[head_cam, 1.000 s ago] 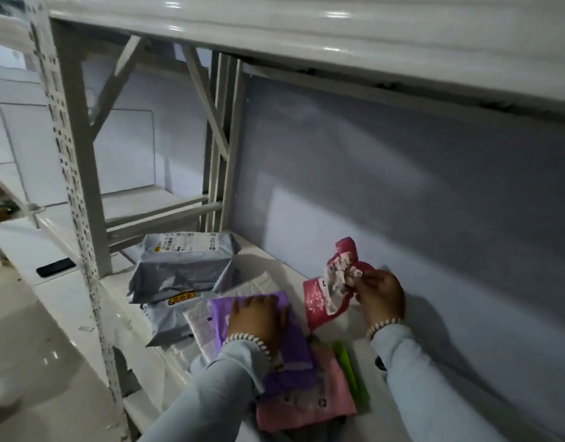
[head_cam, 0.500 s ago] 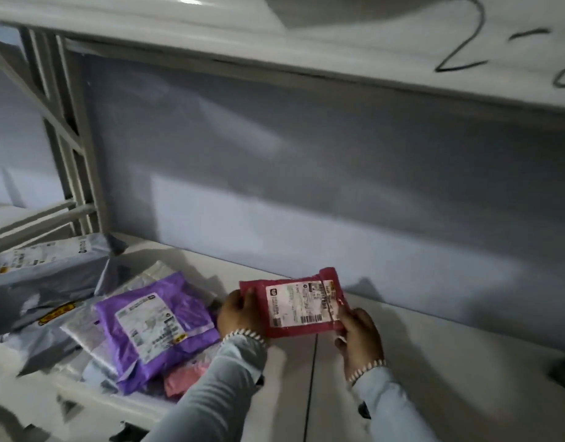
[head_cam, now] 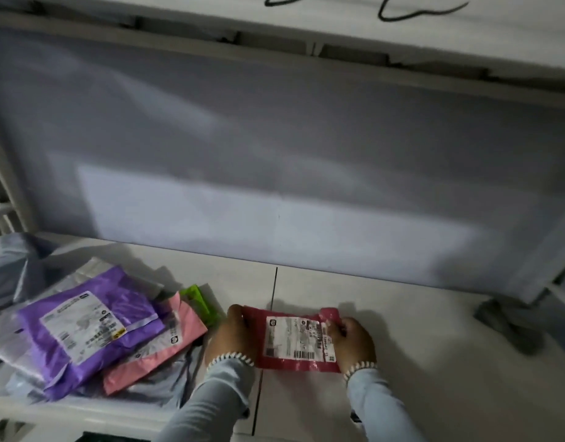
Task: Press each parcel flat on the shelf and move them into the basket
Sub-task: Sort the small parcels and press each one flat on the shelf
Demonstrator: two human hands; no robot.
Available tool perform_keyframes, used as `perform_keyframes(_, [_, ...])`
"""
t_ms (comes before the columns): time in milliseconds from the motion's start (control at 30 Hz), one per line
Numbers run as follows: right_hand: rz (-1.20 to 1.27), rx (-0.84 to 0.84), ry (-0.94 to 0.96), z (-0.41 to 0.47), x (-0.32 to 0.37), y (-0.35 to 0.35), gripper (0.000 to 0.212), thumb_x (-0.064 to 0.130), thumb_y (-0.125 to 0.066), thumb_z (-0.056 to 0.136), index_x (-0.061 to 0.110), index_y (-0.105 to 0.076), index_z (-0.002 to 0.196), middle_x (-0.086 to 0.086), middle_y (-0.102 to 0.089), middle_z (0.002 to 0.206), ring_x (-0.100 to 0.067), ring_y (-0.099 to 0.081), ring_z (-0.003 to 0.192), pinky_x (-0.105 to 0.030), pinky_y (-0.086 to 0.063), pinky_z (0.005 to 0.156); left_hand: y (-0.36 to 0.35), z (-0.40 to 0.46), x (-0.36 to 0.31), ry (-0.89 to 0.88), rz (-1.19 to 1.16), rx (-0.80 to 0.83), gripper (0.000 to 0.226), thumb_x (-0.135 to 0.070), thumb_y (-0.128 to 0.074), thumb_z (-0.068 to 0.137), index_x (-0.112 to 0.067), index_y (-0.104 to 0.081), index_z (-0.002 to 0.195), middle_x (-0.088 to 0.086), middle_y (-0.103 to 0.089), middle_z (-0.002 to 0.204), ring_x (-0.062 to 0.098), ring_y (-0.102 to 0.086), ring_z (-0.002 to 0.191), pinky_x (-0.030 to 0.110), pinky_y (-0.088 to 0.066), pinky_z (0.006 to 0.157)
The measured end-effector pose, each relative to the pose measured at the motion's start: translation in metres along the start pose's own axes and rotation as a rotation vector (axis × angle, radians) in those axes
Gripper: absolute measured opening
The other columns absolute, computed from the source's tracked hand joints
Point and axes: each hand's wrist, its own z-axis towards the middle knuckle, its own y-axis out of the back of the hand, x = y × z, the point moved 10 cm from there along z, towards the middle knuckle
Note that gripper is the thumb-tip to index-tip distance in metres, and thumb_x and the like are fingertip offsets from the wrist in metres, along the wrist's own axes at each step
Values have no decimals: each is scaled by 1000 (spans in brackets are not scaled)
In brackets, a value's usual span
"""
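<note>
Dim white metal shelf [head_cam: 402, 314]. Small red plastic mailer parcel [head_cam: 290, 339] lies there: light, soft, crinkly, slippery. Left hand [head_cam: 231, 336], right hand [head_cam: 351, 341] pinch opposite edges; best hold there.

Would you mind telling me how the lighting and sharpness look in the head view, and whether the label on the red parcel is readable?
In the head view the light is dim and uneven: a brighter patch on the back panel, dark corners, shadows behind the red parcel. Straight shelf edges bow from the wide lens. The label shows a barcode, but its text is too soft to read. The left hand and right hand grip its ends.
</note>
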Motion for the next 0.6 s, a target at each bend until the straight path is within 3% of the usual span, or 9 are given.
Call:
perform_keyframes(67, [-213,-13,25,-2,-15,-2,32,44,-46,94,16,-58,102,-8,-69,99,-25,-66,88,-33,-53,78,-16,-6,-1,-33,228,30,38,-21,-35,92,-20,-39,130,11,-54,127,30,-56,113,39,-47,92])
perform_keyframes(167, [-486,-89,170,-11,-15,-5,38,44,-37,95,28,-50,127,-6,-56,124,-27,-54,110,-36,-48,93,-36,-14,-4,-133,402,39,52,-27,-36,94,-25,-21,144,10,-24,152,31,-32,136,43,-40,106])
perform_keyframes(267, [-592,-94,346,-24,1,-22,48,38,-36,94,26,-47,138,-1,-50,141,-26,-47,128,-36,-39,108,-77,-20,-7,-301,490,170,61,-45,-19,93,-33,-3,150,-1,9,160,25,-6,148,42,-18,118])
perform_keyframes(367, [-657,56,439,-35,1,-54,53,42,-38,82,23,-61,126,1,-61,131,-22,-60,119,-34,-48,97,-102,-31,-7,-373,577,221,80,-58,9,73,-34,4,150,-9,15,158,19,7,148,43,2,118])
perform_keyframes(467, [-713,105,414,-34,-3,-61,57,47,-39,78,26,-59,127,3,-60,132,-18,-60,119,-42,-53,86,-104,-28,-7,-376,582,197,86,-59,16,67,-33,10,149,-9,24,150,18,10,148,43,8,116])
perform_keyframes(600, [-785,113,381,-30,-13,-64,58,50,-40,76,28,-61,126,5,-61,131,-16,-59,119,-51,-53,84,-108,-26,-7,-392,610,198,85,-58,18,65,-31,19,146,-6,26,151,20,14,147,44,11,115])
